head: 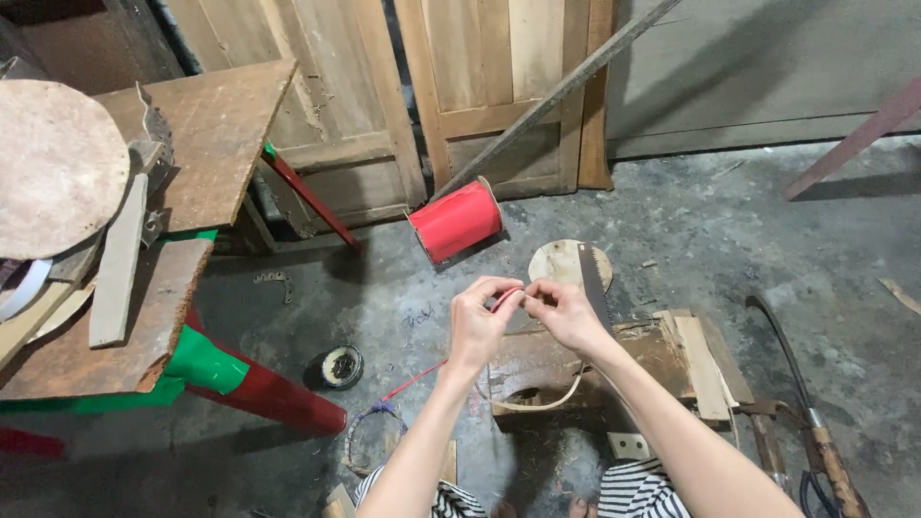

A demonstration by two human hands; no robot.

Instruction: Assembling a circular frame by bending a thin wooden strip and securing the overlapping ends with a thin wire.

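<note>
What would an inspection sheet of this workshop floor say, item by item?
Surface: rough grey concrete floor, dusty, with wood scraps.
Job's things: thin red strip pinched between both hands; its tail trails down to the floor.
Clutter: red spool on its side, hand saw, round wooden disc, small black roll, low wooden block.
Grips: left hand and right hand, fingertips shut on the strip.
Cables: dark hose at right.
Surroundings: wooden doors; bench of worn boards at left.

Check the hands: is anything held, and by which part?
Yes. Left hand and right hand pinch a thin red strip between their fingers, near its upper end; the rest trails down left.
</note>
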